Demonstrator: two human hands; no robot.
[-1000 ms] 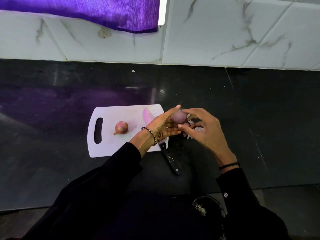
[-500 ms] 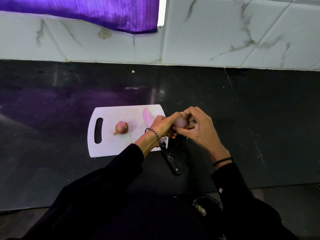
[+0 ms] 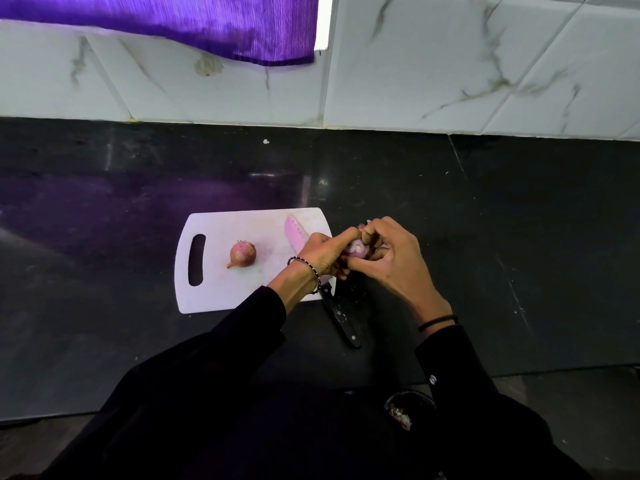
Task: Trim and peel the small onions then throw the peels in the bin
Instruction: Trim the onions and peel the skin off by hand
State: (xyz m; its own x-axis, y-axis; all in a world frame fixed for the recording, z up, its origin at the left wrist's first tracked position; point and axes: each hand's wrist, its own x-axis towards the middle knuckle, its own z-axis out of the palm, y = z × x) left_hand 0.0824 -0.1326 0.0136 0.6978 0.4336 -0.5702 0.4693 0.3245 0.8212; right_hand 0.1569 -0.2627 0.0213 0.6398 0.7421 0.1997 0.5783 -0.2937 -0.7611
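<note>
Head, left hand [image 3: 320,256], right hand [image 3: 391,261] grip onion [image 3: 356,249] (second onion [image 3: 243,253] apart); one knife [image 3: 341,318]

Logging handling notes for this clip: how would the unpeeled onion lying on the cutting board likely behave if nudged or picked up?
The unpeeled onion looks round, so a nudge would probably roll it across the flat cutting board. Its dry-looking skin may flake or slip under fingers.

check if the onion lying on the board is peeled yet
Unpeeled: the onion on the cutting board wears its dry reddish-brown skin, with its tail end intact.
</note>
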